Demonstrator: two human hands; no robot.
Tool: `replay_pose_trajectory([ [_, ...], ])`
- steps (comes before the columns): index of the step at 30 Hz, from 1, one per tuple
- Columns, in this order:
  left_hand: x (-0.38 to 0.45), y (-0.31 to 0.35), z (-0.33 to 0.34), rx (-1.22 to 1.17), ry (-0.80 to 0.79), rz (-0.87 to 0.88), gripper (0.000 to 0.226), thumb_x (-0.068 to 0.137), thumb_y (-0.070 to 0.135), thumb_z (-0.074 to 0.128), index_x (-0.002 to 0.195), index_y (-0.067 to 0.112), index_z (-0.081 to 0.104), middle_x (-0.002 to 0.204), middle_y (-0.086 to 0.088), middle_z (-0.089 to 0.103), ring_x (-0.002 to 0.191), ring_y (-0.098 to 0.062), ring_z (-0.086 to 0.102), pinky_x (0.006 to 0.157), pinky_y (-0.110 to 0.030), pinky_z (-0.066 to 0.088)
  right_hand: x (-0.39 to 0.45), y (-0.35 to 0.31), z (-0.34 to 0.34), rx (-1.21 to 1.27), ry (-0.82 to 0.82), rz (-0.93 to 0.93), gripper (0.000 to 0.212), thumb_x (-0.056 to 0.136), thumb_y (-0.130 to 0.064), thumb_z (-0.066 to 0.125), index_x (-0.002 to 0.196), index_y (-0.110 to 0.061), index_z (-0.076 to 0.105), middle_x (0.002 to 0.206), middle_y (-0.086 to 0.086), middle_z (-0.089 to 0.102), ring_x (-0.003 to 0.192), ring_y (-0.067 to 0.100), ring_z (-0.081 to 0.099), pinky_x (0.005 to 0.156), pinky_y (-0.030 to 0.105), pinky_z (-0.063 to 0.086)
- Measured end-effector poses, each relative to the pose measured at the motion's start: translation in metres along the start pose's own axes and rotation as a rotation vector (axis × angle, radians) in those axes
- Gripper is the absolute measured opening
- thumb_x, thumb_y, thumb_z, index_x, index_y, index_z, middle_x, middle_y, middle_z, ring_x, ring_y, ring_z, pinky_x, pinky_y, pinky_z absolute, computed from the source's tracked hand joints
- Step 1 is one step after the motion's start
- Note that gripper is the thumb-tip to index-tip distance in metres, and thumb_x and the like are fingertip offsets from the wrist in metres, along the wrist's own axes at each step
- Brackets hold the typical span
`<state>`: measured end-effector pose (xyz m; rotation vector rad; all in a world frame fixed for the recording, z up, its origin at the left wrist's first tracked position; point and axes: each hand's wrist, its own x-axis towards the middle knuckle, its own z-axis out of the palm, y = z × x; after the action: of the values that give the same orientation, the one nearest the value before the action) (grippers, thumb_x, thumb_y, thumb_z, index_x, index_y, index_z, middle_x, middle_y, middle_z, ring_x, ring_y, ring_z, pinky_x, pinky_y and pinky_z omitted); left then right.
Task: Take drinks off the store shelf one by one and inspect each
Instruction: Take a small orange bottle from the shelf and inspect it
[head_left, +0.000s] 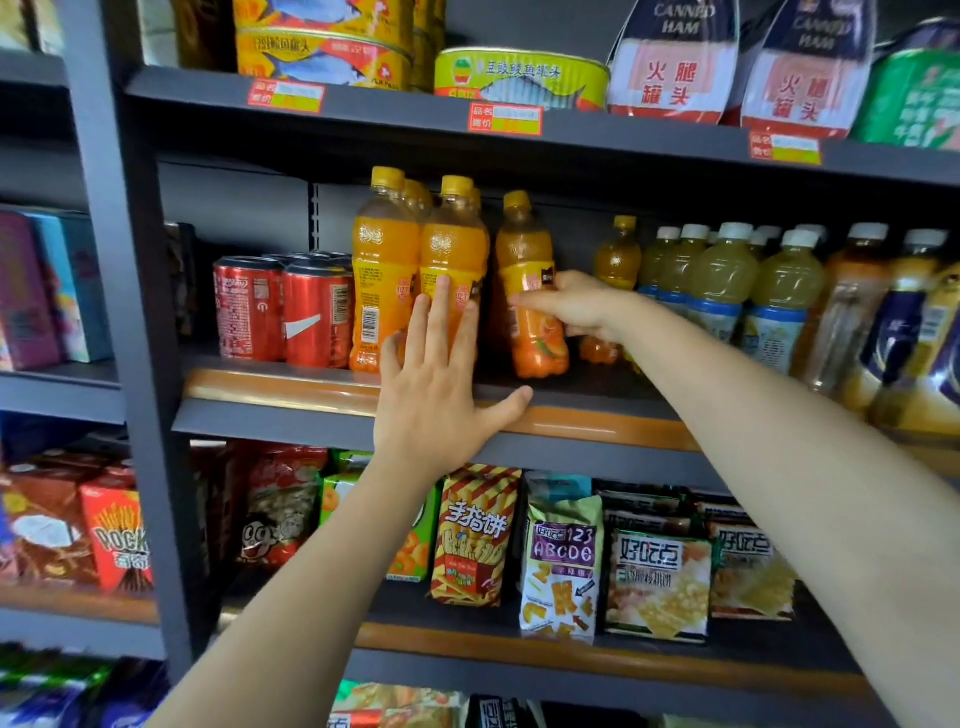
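Orange drink bottle (530, 291) — right hand (576, 306) fingers curled round it; left hand (436, 395) fingers spread.

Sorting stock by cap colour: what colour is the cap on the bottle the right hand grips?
Yellow cap, clearest in the head view.

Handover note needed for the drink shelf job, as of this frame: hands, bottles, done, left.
Right hand: fingers curled round the orange drink bottle, which is on or just above the middle shelf, slightly apart from its row.
Left hand: open, straight fingers against the front orange bottle, seemingly steadying the row.
Other drinks on that shelf: red cans at left, pale green bottles at right.
Done: one bottle gripped.
Left: pull it out, inspect it, then go on one by one. How many were already inspected cannot be told.
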<state>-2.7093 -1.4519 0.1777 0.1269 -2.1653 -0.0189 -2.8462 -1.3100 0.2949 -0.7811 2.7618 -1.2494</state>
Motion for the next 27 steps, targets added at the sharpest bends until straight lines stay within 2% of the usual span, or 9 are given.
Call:
replay_pose_trajectory([
  [3,0.001,0.0,-0.001,0.008,-0.011,-0.001,0.099,0.087,0.083,0.026,0.16,0.016,0.019,0.169,-0.01,-0.002,0.155,-0.03,0.006,0.117,-0.053,0.024,-0.024,-0.005,-0.014,0.056,0.074,0.039,0.095,0.059,-0.074,0.079,0.134,-0.022,0.052,0.126,0.007,0.065,0.11,0.028,0.066,0.1,0.049,0.052],
  [5,0.001,0.0,-0.001,-0.007,-0.012,0.005,0.099,0.087,0.082,0.025,0.16,0.016,0.02,0.169,-0.01,-0.001,0.155,-0.03,0.007,0.116,-0.054,0.025,-0.041,-0.008,-0.023,0.079,0.112,0.051,0.108,0.04,-0.077,0.08,0.131,-0.023,0.054,0.126,0.008,0.064,0.109,0.031,0.067,0.099,0.05,0.054],
  [8,0.0,-0.002,-0.003,-0.049,-0.023,0.024,0.095,0.088,0.08,0.026,0.159,0.017,0.024,0.169,-0.011,0.002,0.155,-0.031,0.009,0.116,-0.054,0.024,-0.076,-0.014,-0.026,0.129,0.093,0.056,0.095,0.053,-0.066,0.084,0.129,-0.02,0.054,0.12,0.011,0.067,0.102,0.033,0.07,0.094,0.053,0.056],
  [12,-0.011,0.002,-0.008,-0.282,0.099,0.063,0.072,0.092,0.065,0.041,0.143,0.015,0.052,0.165,-0.012,0.022,0.153,-0.031,0.016,0.119,-0.05,0.02,-0.122,-0.012,-0.017,0.244,0.024,0.042,0.053,0.082,-0.047,0.079,0.119,-0.013,0.06,0.106,0.017,0.073,0.088,0.034,0.076,0.082,0.048,0.061],
  [14,-0.023,0.016,-0.02,-0.541,0.153,0.044,0.052,0.093,0.052,0.051,0.13,0.016,0.062,0.157,-0.008,0.039,0.147,-0.025,0.03,0.117,-0.041,0.025,-0.146,-0.011,-0.001,0.35,-0.004,0.012,0.043,0.088,-0.042,0.074,0.117,-0.013,0.061,0.108,0.017,0.074,0.087,0.031,0.076,0.081,0.046,0.062],
  [16,-0.042,0.035,-0.042,-0.99,0.075,-0.095,0.035,0.095,0.037,0.06,0.121,0.014,0.065,0.133,-0.002,0.059,0.125,-0.009,0.053,0.104,-0.031,0.042,-0.164,-0.007,0.021,0.436,0.033,-0.016,0.037,0.091,-0.045,0.07,0.114,-0.018,0.062,0.108,0.011,0.075,0.092,0.026,0.075,0.088,0.047,0.061],
  [19,-0.073,0.052,-0.065,-1.424,-0.123,-0.308,0.028,0.095,0.025,0.069,0.12,0.019,0.059,0.109,0.007,0.064,0.101,-0.008,0.065,0.078,-0.028,0.057,-0.187,-0.003,0.056,0.562,0.135,-0.015,0.045,0.092,-0.051,0.065,0.122,-0.018,0.062,0.11,0.006,0.074,0.1,0.024,0.073,0.093,0.049,0.058],
  [24,-0.123,0.042,-0.057,-1.516,-0.121,-0.476,0.048,0.08,0.041,0.08,0.12,0.024,0.059,0.12,0.003,0.066,0.105,-0.03,0.068,0.081,-0.054,0.059,-0.219,0.02,0.119,0.627,0.184,-0.007,0.067,0.094,-0.072,0.042,0.144,-0.028,0.047,0.13,0.0,0.064,0.116,0.018,0.065,0.102,0.047,0.052],
  [27,-0.16,0.034,-0.058,-1.565,-0.13,-0.583,0.043,0.082,0.034,0.082,0.119,0.021,0.064,0.119,-0.002,0.069,0.099,-0.026,0.071,0.072,-0.046,0.062,-0.237,0.038,0.156,0.7,0.182,0.024,0.093,0.066,-0.095,0.048,0.139,-0.036,0.049,0.132,-0.001,0.064,0.12,0.021,0.064,0.105,0.053,0.049],
])
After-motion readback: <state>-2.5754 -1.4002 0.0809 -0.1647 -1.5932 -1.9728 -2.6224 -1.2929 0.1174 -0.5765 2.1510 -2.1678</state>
